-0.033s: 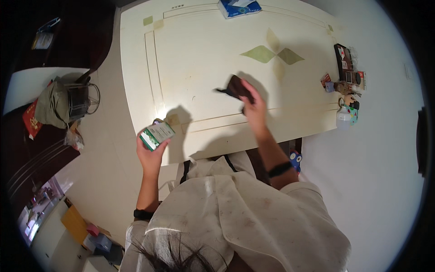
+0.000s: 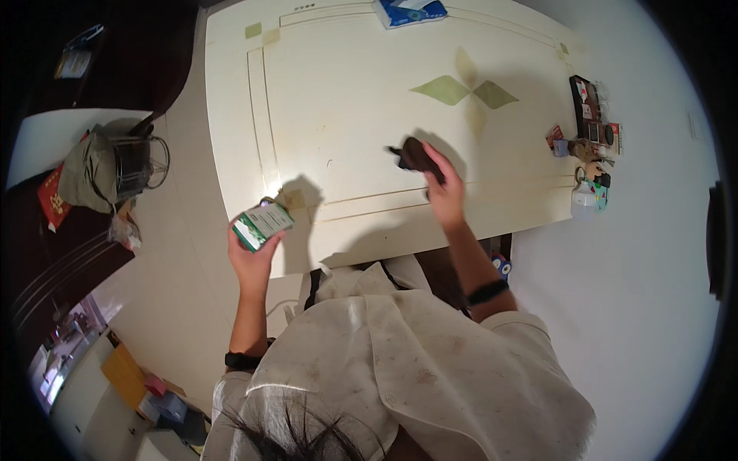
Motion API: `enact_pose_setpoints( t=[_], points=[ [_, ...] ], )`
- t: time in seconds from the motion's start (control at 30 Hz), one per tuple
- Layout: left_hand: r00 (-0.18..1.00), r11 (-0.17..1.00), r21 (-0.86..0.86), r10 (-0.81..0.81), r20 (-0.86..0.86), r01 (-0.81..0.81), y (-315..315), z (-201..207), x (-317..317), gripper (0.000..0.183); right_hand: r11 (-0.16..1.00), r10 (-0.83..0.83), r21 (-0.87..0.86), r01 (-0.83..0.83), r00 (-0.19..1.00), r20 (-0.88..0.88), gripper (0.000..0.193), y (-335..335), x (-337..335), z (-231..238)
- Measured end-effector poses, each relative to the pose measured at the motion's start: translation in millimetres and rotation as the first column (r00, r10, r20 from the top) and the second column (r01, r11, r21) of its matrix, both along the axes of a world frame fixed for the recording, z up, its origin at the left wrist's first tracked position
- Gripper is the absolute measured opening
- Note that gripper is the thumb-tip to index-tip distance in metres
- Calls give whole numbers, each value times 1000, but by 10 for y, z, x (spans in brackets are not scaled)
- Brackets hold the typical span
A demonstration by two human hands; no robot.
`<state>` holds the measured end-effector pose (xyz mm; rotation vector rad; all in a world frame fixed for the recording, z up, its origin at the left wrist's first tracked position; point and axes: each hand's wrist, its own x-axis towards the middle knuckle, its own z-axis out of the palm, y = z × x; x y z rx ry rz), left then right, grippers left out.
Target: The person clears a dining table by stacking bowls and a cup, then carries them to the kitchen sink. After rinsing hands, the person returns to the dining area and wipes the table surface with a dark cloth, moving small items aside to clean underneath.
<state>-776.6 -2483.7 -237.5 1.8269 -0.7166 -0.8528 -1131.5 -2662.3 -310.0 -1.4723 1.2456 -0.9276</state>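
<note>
Your left hand (image 2: 250, 257) holds green-white box (image 2: 265, 224) over counter's (image 2: 361, 100) near left corner: fingers closed about its sides, long axis slanting far-right. Your right hand (image 2: 447, 201) grips dark brown object (image 2: 420, 158), kind unclear; it lies far-left of wrist, long axis slanting far-left. Held things well apart. Box contents hidden. Dark tray (image 2: 586, 109) at right end carries small items; pale bottle (image 2: 583, 204) nearer you, contents unclear.

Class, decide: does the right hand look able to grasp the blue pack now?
Probably not: the right hand holds a dark brown object, and the blue pack lies far across the table.
</note>
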Motion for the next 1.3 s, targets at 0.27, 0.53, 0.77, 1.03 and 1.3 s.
enact_pose_setpoints(
  t=[0.27,0.53,0.77,1.03,1.3],
  points=[
    [969,970,6,240,60,-241,547,107,5,69,546,687,-227,-807,586,-430,54,967,-733,-275],
    [910,919,23,385,155,-393,885,174,-410,65,536,657,-313,-784,620,-429,43,706,1045,-559],
    [971,970,74,223,81,-229,972,-55,-839,69,698,467,-405,-590,804,-368,51,-31,1978,-661],
    [965,976,-41,-203,163,213,348,-419,-1220,71,800,592,-154,-580,805,40,46,-522,1363,-34],
    [914,943,93,-332,232,319,201,-496,-1013,93,943,252,151,-296,934,255,44,-474,415,706]
  ],
)
